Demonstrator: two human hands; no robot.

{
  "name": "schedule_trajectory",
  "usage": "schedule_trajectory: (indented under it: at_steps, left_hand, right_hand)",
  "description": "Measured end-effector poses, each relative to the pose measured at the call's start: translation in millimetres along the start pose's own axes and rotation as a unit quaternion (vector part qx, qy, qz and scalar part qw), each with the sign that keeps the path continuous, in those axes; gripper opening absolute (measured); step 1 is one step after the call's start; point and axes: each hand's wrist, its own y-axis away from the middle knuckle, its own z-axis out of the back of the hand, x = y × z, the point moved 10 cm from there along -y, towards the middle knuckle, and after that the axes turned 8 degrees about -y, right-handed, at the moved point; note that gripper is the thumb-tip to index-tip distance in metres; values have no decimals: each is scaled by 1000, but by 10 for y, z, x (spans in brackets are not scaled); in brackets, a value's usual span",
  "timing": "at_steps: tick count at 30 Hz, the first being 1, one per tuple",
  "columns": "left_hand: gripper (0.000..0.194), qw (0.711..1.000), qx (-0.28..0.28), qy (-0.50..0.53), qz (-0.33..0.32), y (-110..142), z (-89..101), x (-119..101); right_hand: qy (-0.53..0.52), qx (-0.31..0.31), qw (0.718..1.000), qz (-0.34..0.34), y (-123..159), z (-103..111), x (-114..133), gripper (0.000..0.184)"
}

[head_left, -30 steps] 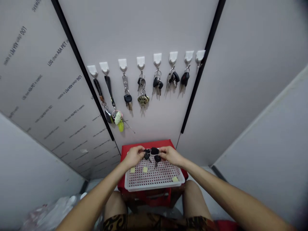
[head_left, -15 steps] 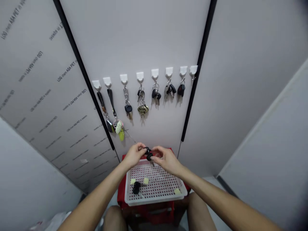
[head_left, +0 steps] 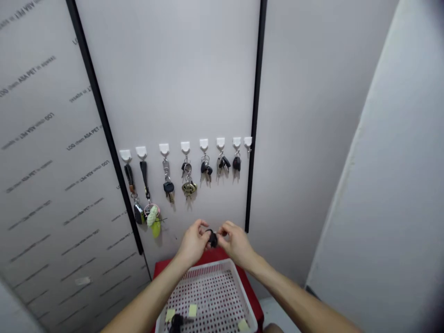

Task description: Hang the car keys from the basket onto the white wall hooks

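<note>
Between my two hands, above the far rim of a white plastic basket [head_left: 243, 291], is a bunch of black-headed keys [head_left: 212, 239]. My left hand [head_left: 193, 240] pinches its left side with thumb and fingers. On the other side, the fingertips of my right hand [head_left: 236, 243] close on a small metal part of it, partly hidden by the fingers. Another set of black keys [head_left: 176, 321] lies in the basket near several yellow paper squares [head_left: 193, 310].
A row of white adhesive hooks [head_left: 185, 147] runs across the wall panel, with key sets [head_left: 189, 185] hanging from them. A green charm [head_left: 156, 226] dangles at the left. Black vertical strips [head_left: 255, 115] flank the panel. The basket stands on a red surface [head_left: 255, 303].
My view has tilted up and turned right, so the hooks appear lower and further left. The keys have turned in my hands, and my right fingers now grip a metal part.
</note>
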Motion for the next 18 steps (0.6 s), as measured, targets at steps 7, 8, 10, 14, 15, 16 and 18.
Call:
schedule_trajectory:
  at_steps: [7, 8, 10, 14, 15, 16, 18]
  left_hand:
    - [35, 962, -121, -157, -189, -113, 272, -1029]
    - [36, 958, -113, -157, -210, -146, 238, -1186]
    - [41, 948, -109, -158, -253, -205, 174, -1505]
    - [47, 936, -115, -166, -288, -331, 57, -1927]
    - [47, 935, -115, -168, -289, -355, 29, -1966]
    - [47, 936, -113, -170, -288, -374, 3, -1977]
    - [47, 939, -104, -170, -280, -397, -43, -1927]
  right_hand:
    - [-135, -76, 986, -57, -630, 1027, -53, 10]
    - [-151, -96, 982, -64, -732, 1176, -68, 10]
    - [-171, -139, 972, -78, -914, 1439, -102, 9]
    - [-163, -215, 957, -106, -1161, 1793, -179, 6]
    - [-155, -227, 955, -114, -1202, 1841, -201, 5]
    - [-146, -237, 953, -122, -1237, 1876, -223, 5]
    - [-120, -249, 951, -136, -1298, 1916, -270, 5]
